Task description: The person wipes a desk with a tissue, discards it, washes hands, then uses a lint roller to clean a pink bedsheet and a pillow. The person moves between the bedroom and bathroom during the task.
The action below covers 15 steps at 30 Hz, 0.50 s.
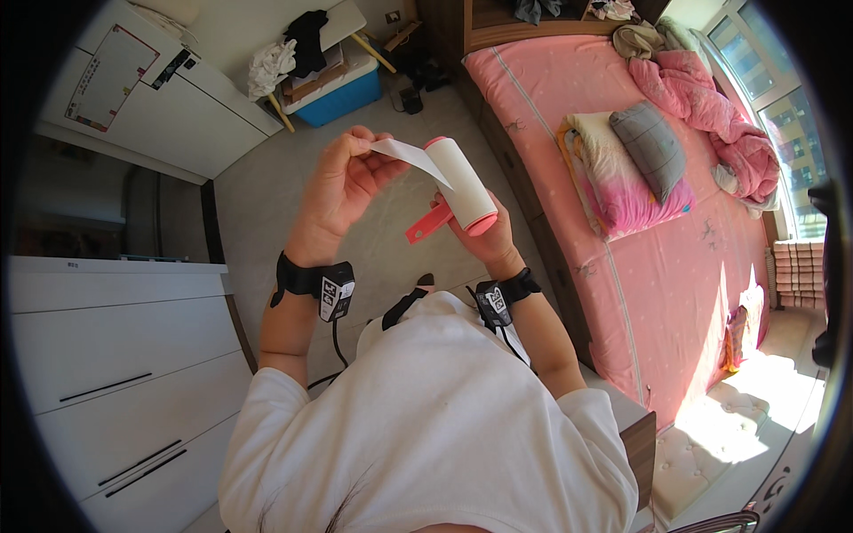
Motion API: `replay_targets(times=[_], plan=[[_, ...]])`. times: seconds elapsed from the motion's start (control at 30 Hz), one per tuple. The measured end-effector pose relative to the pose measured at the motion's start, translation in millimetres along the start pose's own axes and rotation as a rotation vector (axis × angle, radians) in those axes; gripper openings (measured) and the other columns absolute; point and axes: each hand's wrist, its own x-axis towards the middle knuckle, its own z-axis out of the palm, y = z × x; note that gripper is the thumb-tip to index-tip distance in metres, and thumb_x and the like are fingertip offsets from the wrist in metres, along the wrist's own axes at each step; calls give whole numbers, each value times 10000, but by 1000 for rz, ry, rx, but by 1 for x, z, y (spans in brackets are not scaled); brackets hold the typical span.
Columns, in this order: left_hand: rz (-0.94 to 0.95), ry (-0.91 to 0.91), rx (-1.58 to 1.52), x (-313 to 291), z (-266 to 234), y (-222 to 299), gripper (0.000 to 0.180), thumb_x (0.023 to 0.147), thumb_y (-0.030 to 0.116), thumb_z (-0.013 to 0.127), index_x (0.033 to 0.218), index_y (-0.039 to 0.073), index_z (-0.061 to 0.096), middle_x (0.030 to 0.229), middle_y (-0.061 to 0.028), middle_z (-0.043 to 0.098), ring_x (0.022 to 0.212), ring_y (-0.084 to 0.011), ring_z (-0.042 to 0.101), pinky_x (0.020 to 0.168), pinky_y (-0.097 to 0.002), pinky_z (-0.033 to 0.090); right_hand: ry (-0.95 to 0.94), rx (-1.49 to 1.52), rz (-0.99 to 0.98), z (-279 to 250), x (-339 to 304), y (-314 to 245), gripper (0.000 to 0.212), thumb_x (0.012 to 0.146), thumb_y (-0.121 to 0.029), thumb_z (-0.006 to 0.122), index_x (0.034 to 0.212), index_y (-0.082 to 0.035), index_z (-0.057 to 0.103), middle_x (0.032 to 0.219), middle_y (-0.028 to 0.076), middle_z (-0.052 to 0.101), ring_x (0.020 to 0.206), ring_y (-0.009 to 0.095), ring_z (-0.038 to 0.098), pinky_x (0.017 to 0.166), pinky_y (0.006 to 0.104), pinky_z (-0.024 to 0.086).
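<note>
A lint roller (464,185) with a white sticky roll, pink end caps and a pink handle is held in front of me. My right hand (494,238) grips it from the right, with its fingers partly hidden behind the roll. Between thumb and fingertips, my left hand (348,178) pinches the free end of a white adhesive sheet (410,158). That sheet stretches from the pinch to the roll and is still joined to it. Both wrists wear black straps with small boxes and cables.
On the right stands a bed (622,293) with a pink sheet, a folded quilt (613,173), a grey pillow (650,147) and a crumpled pink blanket (702,107). A white drawer cabinet (124,346) is at my left. Ahead are a blue bin (338,99) and grey floor (258,178).
</note>
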Motion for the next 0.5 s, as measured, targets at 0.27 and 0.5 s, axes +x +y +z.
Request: replay_targets(times=[0.27, 0.5], plan=[[81, 60, -10, -11, -28, 21, 99, 806, 99, 596, 882, 51, 554, 990, -104, 596, 952, -222, 587, 904, -389, 516, 195, -257, -193, -7, -12, -18, 285, 867, -28, 522, 1146, -53, 472, 1095, 75, 568, 991, 151, 555, 858, 295, 453], [78, 224, -25, -9, -75, 29, 80, 810, 95, 587, 856, 46, 543, 954, -113, 607, 916, -234, 604, 898, -393, 516, 288, -553, -268, -31, -15, -30, 268, 848, -25, 530, 1111, -63, 490, 1040, 41, 580, 907, 98, 541, 766, 235, 441]])
